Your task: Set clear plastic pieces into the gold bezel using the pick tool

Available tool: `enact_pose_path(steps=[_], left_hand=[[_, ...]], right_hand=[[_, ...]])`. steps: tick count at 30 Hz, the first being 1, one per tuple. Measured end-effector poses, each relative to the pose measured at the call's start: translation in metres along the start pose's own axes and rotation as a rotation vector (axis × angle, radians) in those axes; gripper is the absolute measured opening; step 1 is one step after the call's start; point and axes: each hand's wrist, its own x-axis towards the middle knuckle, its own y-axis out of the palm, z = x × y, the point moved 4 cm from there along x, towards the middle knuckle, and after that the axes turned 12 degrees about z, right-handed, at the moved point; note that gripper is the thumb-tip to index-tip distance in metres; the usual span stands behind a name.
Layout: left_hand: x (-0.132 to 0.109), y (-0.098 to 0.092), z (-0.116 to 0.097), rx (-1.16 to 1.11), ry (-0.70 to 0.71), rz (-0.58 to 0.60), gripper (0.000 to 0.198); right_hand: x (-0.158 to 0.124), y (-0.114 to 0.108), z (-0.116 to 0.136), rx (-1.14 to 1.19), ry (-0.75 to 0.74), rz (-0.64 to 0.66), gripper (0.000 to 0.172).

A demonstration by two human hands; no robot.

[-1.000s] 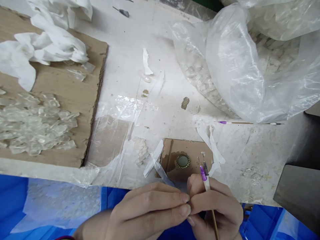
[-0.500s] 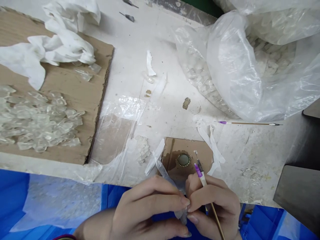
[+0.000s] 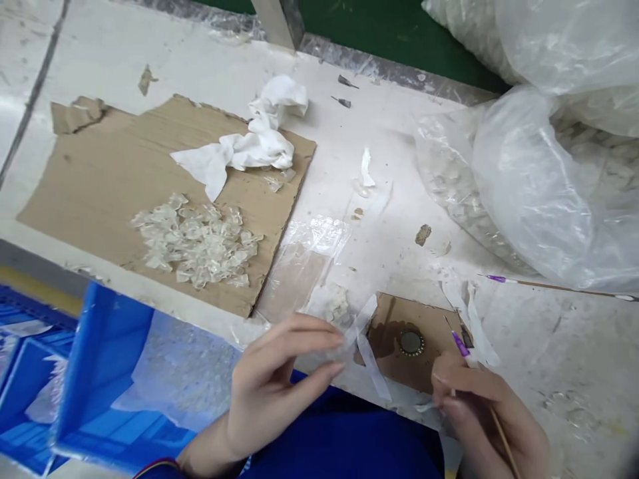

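Left hand (image 3: 282,386): fingers are held close, and a clear plastic strip (image 3: 360,332) is pinched at 2 o'clock.
Right hand (image 3: 486,416): a purple-tipped wooden stick (image 3: 461,344) is clamped by the fingers.
Brass-rimmed disc (image 3: 411,343): it is laid on a cardboard scrap (image 3: 434,332), at 11 o'clock from the right hand.

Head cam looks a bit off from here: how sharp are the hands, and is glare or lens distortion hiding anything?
Head view: the left hand, right hand and wooden-handled tool look slightly soft; the plastic bag shows bright sheen that hides some of what is inside; the wide lens and tilt make the bench edge run aslant; shadows are faint.
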Motion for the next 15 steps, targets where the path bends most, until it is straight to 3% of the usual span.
enact_pose_path(steps=[5, 12, 15], left_hand=[[0.005, 0.014, -0.013, -0.047, 0.068, 0.172, 0.006], [0.004, 0.025, -0.015, -0.185, 0.051, 0.291, 0.011], [0.003, 0.025, -0.014, -0.186, 0.062, 0.308, 0.012]], right_hand=[[0.022, 0.016, 0.020, -0.041, -0.100, 0.202, 0.028], [0.031, 0.021, 0.025, -0.017, -0.119, 0.282, 0.009], [0.034, 0.023, 0.026, -0.001, -0.129, 0.274, 0.011]])
